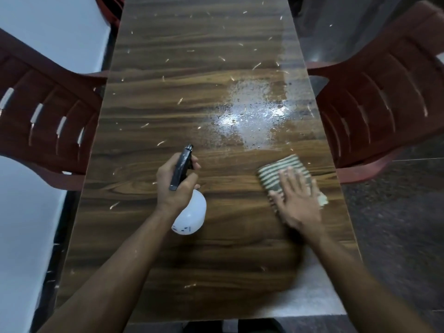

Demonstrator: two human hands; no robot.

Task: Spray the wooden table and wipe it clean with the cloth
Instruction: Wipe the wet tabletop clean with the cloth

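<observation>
The left hand [177,186] grips the neck of the white spray bottle [191,213], held up over the wooden table [168,236] with its black nozzle aimed away from the person toward the wet patch [252,114], likely so more mist can follow, while the right hand [298,200] lies flat with fingers spread on the striped cloth [278,173], just nearer than that patch, seemingly ready to push through it. Whether a finger is on the trigger is hidden, the right hand is blurred, and red chairs [384,104] either side of the patch are cut off.
</observation>
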